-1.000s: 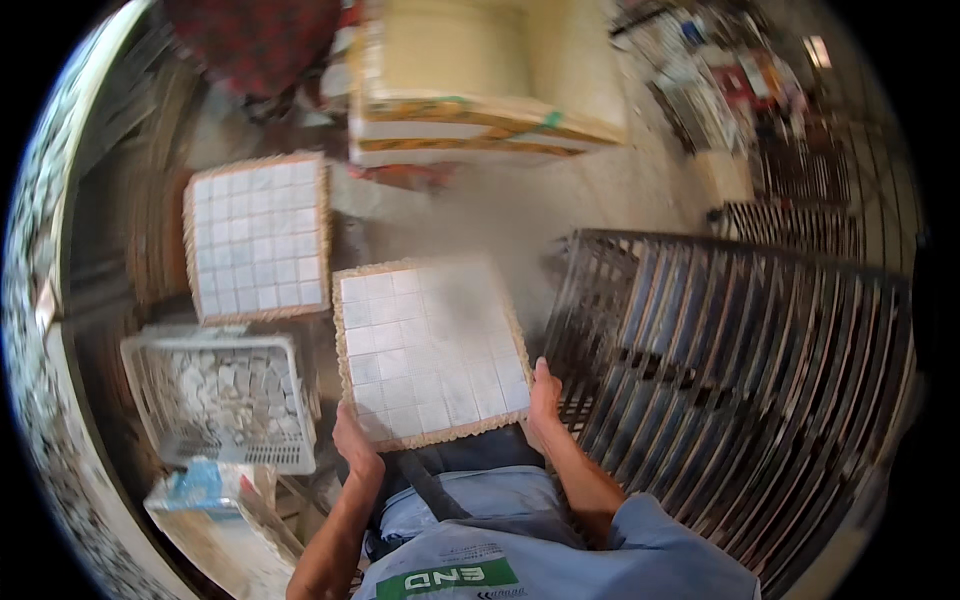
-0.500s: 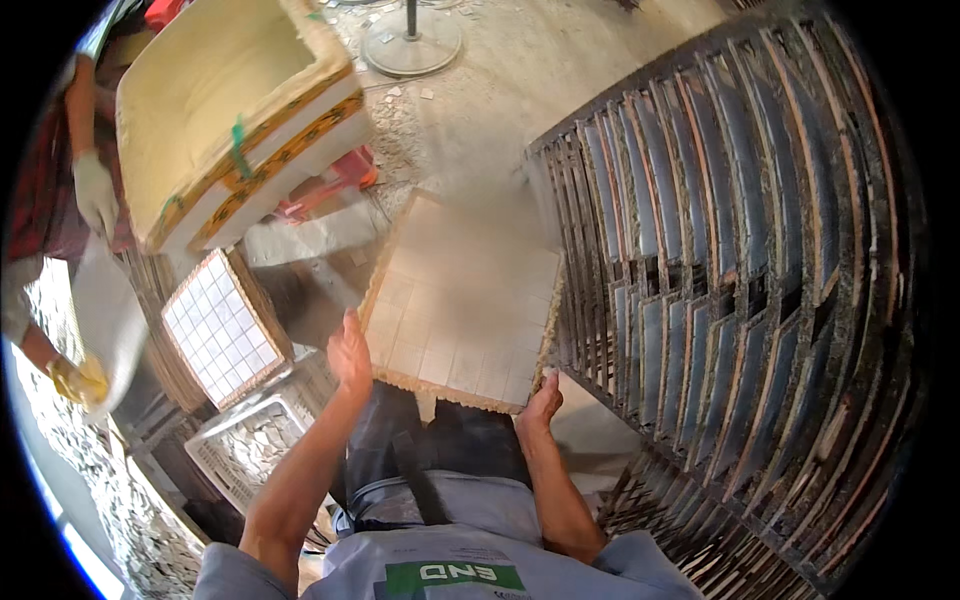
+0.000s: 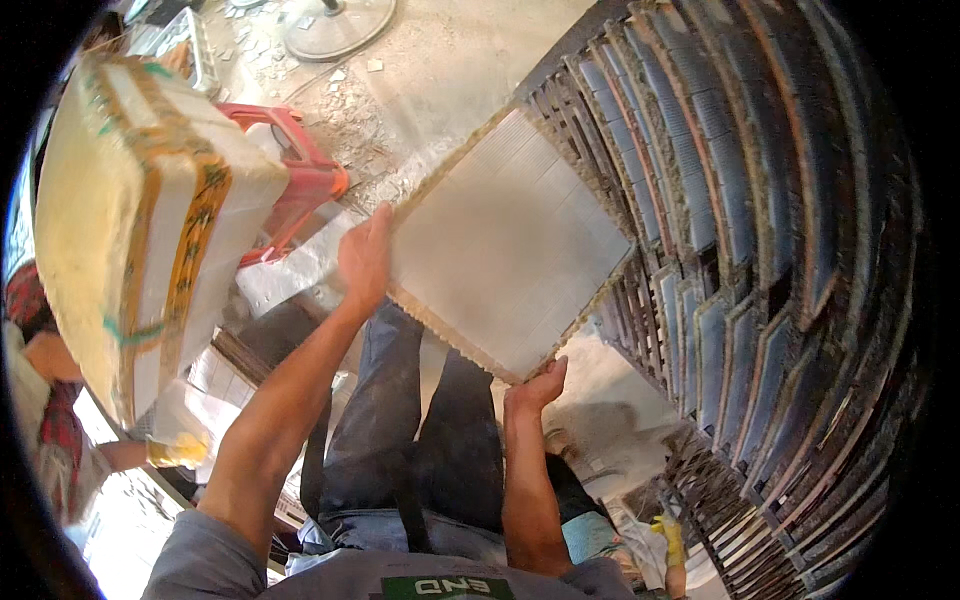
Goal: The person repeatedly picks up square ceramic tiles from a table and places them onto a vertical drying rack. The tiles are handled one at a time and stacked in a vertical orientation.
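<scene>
Though well apart, both hands (image 3: 364,257) (image 3: 535,388) half-curled, tiled panel (image 3: 515,240) in grip (left farther forward)

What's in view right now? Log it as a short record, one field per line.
Left hand: grips the panel near its left corner
Right hand: grips the panel at its near corner
Panel: square, pale, gridded, rough-edged; turned cornerwise in view, its middle blurred
Panel against rack: close; contact cannot be told
Rack: dark, slatted, at right, loaded with boards
Left side: white-and-yellow box, red stool partly behind it
Floor: pale chips scattered
Other people: yellow glove lower left, another lower right
</scene>
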`<state>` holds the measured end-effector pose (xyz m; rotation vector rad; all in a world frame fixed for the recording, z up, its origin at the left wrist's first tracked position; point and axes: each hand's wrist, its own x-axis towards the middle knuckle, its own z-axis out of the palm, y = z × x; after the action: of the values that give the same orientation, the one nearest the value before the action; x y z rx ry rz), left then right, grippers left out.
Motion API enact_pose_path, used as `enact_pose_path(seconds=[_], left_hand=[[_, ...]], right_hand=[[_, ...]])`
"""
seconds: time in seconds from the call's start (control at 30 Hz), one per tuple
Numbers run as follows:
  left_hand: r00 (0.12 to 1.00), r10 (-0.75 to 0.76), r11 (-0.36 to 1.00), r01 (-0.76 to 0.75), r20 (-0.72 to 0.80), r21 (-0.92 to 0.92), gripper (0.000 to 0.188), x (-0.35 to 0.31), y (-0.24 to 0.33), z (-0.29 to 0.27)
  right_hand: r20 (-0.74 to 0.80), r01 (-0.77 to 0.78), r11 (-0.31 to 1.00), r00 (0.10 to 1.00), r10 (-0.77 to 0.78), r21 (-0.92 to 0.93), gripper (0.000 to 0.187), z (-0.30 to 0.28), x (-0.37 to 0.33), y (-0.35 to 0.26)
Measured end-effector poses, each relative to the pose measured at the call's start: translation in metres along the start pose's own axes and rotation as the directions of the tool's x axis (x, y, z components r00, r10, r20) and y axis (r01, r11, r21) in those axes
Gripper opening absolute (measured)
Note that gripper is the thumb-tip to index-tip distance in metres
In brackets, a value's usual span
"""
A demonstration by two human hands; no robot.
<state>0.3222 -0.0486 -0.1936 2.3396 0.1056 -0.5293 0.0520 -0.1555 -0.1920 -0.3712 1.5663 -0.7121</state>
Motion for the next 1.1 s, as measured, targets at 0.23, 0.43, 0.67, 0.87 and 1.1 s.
enact_pose_path(seconds=[0.23,0.43,0.67,0.87,1.1], left_hand=[[0.994,0.039,0.999,-0.036,0.107,-0.035,0.062,0.076,0.042,0.046],[0.968,0.118,0.99,-0.132,0.22,0.046,0.061,0.12,0.074,0.072],[0.922,0.27,0.956,-0.29,0.276,0.033,0.067,0.16,0.113,0.116],[0.909,0.276,0.952,-0.303,0.313,0.041,0.058,0.171,0.167,0.167],[0.81,0.577,0.8,-0.586,0.105,0.128,0.025,0.185,0.187,0.227]], right_hand=[[-0.087,0.089,0.993,0.993,-0.082,0.074,0.054,0.059,0.027,0.018],[-0.089,0.09,0.99,0.993,-0.08,0.113,0.055,0.095,0.044,0.011],[-0.042,0.134,0.975,0.991,-0.129,0.178,0.051,0.12,0.086,-0.01],[0.009,0.269,0.955,0.962,-0.272,0.122,0.044,0.137,0.134,-0.051],[-0.001,0.357,0.931,0.934,-0.358,0.078,0.034,0.119,0.218,-0.093]])
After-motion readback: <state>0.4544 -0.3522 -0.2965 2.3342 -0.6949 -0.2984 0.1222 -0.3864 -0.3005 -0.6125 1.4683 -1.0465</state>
